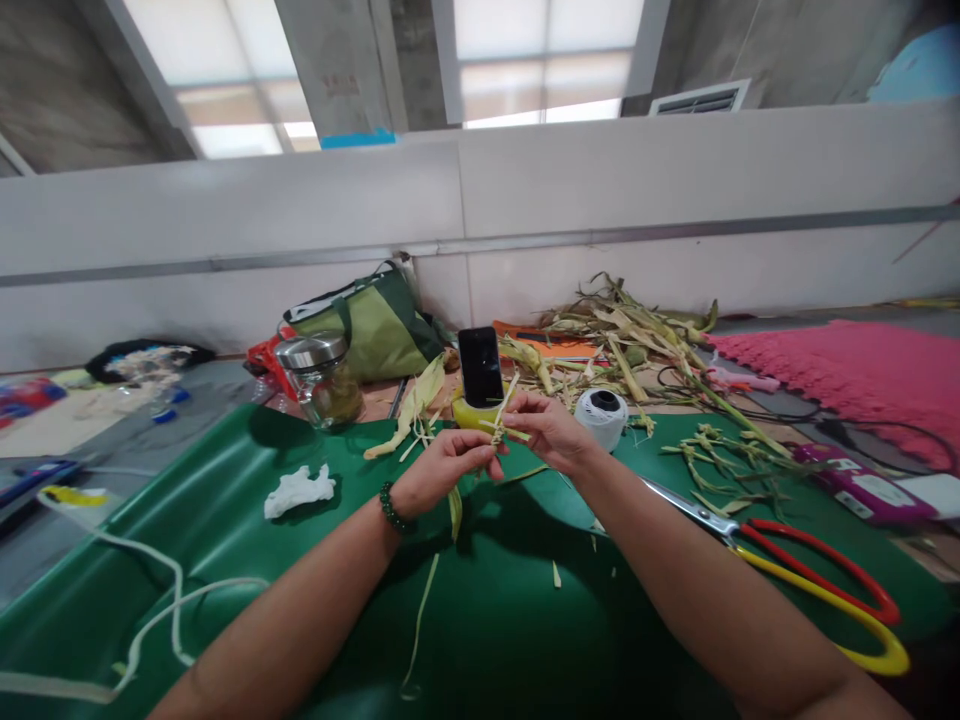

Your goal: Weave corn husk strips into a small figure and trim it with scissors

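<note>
Over the middle of the green mat (517, 620), my left hand (450, 465) pinches a small bundle of pale yellow-green corn husk strips (501, 428). My right hand (551, 430) has its fingers closed on the upper strips of the same bundle, so both hands meet there. One longer husk strip (455, 515) hangs below my left hand. Just behind the hands, a dark phone (481, 364) stands upright in a yellow holder (469, 412). A white thread spool (602, 418) sits to the right of my right hand. Fingers hide part of the bundle.
Scissors (720, 522) with red and yellow handles lie beside my right forearm. Knotted husk pieces (712, 455) lie at right, and a husk pile (622, 340) behind. At left are a glass jar (319, 380), crumpled tissue (300, 492), a green bag (382, 330) and a white cord (176, 575).
</note>
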Demonstrator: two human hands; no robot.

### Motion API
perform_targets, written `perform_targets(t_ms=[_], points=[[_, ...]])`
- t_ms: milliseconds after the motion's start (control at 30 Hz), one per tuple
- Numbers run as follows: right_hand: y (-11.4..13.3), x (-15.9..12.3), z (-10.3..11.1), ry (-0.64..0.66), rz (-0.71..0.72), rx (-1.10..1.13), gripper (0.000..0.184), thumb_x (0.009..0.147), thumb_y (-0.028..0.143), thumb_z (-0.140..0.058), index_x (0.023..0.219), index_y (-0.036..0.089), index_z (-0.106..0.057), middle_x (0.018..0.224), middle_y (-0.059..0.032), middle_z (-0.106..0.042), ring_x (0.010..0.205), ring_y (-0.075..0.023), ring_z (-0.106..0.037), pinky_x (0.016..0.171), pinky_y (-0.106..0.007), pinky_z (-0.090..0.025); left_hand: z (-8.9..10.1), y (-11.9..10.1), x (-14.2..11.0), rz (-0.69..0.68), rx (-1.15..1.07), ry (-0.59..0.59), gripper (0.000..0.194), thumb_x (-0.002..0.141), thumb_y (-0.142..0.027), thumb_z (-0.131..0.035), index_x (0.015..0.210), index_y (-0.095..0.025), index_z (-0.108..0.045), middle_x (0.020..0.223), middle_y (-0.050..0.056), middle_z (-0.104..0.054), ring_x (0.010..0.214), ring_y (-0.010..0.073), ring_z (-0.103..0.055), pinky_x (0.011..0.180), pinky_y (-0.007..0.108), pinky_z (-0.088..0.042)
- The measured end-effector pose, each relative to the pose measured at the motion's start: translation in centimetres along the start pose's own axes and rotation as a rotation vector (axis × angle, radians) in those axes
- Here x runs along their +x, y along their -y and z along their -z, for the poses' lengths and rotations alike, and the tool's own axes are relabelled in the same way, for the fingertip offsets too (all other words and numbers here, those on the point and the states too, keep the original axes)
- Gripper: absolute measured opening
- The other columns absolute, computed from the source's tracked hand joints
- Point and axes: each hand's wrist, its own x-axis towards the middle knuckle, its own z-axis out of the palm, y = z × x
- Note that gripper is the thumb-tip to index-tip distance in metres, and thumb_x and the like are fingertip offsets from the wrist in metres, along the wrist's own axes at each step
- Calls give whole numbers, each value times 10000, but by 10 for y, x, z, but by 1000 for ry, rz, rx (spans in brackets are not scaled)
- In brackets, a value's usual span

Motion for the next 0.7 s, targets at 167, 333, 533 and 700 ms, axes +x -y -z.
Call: perform_targets(t_ms=[167,333,533,700], points=[[-1,3,1,-32,-33,39,332,408,211,-887,591,153,-617,567,47,-611,492,-64,-557,490,-199,-443,-1,-2,-2,51,-145,69,396,689,-497,-717,811,-122,-677,618,31,-657,569,110,-528,584,232,-398],[0,0,-4,-82,24,18,358,381,251,-900,581,151,-620,564,63,-587,499,-50,-538,487,-185,-444,1,0,-3,129,-249,120,366,717,-446,-719,860,-115,-651,631,33,-667,545,103,-573,565,221,-404],[1,2,-1,-128,73,-34,374,398,306,-895,600,160,-616,552,66,-563,477,-47,-490,482,-200,-418,2,1,-2,179,-296,114,361,724,-469,-704,806,-124,-633,579,18,-649,525,114,-590,602,241,-456],[6,1,3,-62,138,-121,338,458,306,-872,613,174,-602,595,63,-565,549,-60,-503,556,-210,-421,7,-4,-3,172,-171,164,353,730,-475,-693,755,-126,-645,597,45,-678,566,134,-611,650,260,-481]])
